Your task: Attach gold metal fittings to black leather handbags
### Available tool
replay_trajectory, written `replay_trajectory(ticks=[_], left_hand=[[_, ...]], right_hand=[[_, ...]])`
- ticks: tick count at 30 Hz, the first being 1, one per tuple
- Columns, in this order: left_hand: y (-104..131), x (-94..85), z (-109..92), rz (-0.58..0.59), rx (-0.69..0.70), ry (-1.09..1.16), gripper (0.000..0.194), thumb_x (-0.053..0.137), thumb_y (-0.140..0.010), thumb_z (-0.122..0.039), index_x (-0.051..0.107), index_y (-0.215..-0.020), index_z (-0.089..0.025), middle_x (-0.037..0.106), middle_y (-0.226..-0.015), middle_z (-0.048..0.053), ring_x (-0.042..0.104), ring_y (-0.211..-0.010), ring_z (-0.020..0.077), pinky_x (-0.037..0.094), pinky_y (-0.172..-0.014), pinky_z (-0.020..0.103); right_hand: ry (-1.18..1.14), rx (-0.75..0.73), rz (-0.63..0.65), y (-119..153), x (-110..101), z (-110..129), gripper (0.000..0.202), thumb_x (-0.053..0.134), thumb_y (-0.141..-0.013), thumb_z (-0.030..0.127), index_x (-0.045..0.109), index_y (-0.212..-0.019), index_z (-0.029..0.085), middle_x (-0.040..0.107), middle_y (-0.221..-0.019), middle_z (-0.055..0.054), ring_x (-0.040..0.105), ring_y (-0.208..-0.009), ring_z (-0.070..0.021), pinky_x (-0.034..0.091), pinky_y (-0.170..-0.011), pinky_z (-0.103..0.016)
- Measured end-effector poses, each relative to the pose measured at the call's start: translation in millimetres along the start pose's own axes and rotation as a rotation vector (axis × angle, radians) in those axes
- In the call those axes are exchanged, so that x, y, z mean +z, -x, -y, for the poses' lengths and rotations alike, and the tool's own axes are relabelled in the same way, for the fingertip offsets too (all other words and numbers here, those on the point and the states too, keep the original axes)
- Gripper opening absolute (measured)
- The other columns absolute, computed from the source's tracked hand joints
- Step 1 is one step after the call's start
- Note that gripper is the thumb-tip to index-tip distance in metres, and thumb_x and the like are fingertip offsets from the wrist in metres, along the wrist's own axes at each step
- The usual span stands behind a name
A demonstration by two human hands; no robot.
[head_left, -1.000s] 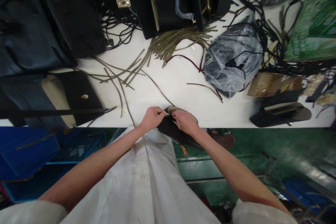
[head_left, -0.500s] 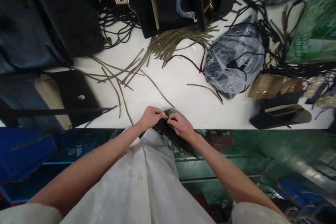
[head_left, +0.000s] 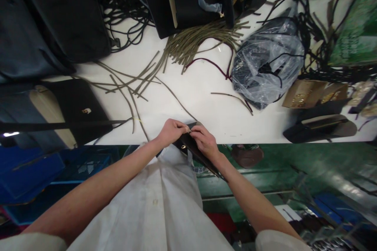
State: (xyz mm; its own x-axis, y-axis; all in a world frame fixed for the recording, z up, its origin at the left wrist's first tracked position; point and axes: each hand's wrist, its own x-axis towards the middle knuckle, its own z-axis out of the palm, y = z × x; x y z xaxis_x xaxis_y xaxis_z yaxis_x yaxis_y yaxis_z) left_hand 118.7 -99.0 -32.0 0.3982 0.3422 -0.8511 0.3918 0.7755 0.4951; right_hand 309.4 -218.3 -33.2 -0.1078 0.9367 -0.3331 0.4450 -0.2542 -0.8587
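Both of my hands meet at the near edge of the white table [head_left: 224, 127], over a dark handbag piece [head_left: 198, 153] that is tilted and hangs partly past the edge toward my body. My left hand [head_left: 173, 131] pinches at its upper edge; whatever lies between thumb and forefinger is too small to make out. Close beside it, the fingers of my right hand [head_left: 204, 138] are closed on the edge of the dark bag piece. A bit of gold metal shows on the piece below my left hand. A thin olive cord [head_left: 176, 100] runs across the table toward my hands.
A bundle of olive cords [head_left: 191, 45] lies at the back, before a black handbag [head_left: 191, 4]. To its right are a clear plastic bag [head_left: 266, 60] and a small box of gold parts [head_left: 303, 94]. Black bags [head_left: 85, 110] fill the left; a dark pouch [head_left: 319, 128] rests right.
My hands have come slightly closer together on the dark bag piece, which has tilted so that gold metal shows on its near face. The view has shifted a little.
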Motion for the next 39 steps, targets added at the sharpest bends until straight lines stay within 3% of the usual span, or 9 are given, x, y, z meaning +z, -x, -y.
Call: replay_trajectory(ticks=[12,17,26,39], left_hand=[[2,3.1,-9,0.033,0.022,-0.02,0.024,0.068,-0.08,-0.029,0.087,-0.077,-0.014,0.073,-0.065,0.001,0.062,-0.064,0.0154,0.043,-0.061,0.026],[6,4.8,-12,0.038,0.087,-0.088,0.022,0.068,-0.082,-0.025,0.087,-0.079,-0.016,0.077,-0.071,0.0,0.068,-0.071,0.018,0.047,-0.065,0.026],[21,13.3,-11,0.017,0.205,-0.187,0.023,0.066,-0.088,-0.017,0.087,-0.079,-0.019,0.082,-0.08,-0.001,0.074,-0.08,0.019,0.052,-0.072,0.026],[41,12.6,-6,0.009,0.319,-0.255,0.021,0.07,-0.094,-0.013,0.088,-0.091,-0.023,0.086,-0.094,0.004,0.078,-0.088,0.0207,0.056,-0.08,0.032]], right_hand=[[0.042,0.015,-0.155,8,5,10,0.025,0.056,-0.11,0.02,0.08,-0.113,0.029,0.075,-0.119,-0.01,0.073,-0.112,-0.0266,0.064,-0.095,-0.045],[0.068,-0.005,-0.203,9,8,14,0.023,0.058,-0.109,0.015,0.079,-0.111,0.026,0.075,-0.116,-0.009,0.073,-0.109,-0.0238,0.064,-0.093,-0.041],[0.151,-0.002,-0.324,18,16,26,0.02,0.063,-0.106,0.009,0.075,-0.114,0.023,0.075,-0.115,-0.011,0.074,-0.11,-0.0244,0.065,-0.096,-0.044],[0.294,-0.108,-0.341,29,18,28,0.019,0.061,-0.105,0.006,0.07,-0.113,0.022,0.075,-0.112,-0.014,0.076,-0.106,-0.0243,0.068,-0.086,-0.041]])
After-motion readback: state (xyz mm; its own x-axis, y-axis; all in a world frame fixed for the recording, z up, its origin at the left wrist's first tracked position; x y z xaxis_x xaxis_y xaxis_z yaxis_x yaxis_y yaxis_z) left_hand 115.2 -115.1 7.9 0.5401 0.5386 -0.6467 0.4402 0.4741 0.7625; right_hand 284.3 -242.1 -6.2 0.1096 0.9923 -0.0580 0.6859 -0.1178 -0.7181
